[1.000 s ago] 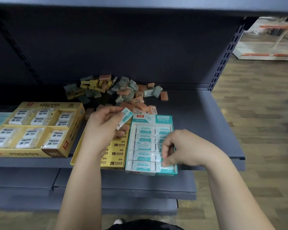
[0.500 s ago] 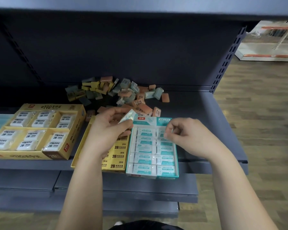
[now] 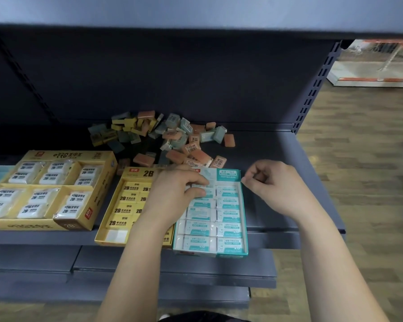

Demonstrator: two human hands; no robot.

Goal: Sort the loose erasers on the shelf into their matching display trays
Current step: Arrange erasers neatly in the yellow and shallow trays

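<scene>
Down it goes: the left hand (image 3: 179, 194) now pinches the teal-and-white wrapped eraser (image 3: 199, 187) into the teal cardboard tray (image 3: 230, 251), far-left slot; the right hand (image 3: 272, 184), clenched empty, has lifted away. Nearly seated.

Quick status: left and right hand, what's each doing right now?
Left hand: pinching a teal eraser at the top of the teal tray.
Right hand: fingers curled, nothing visible in its grip.
</scene>
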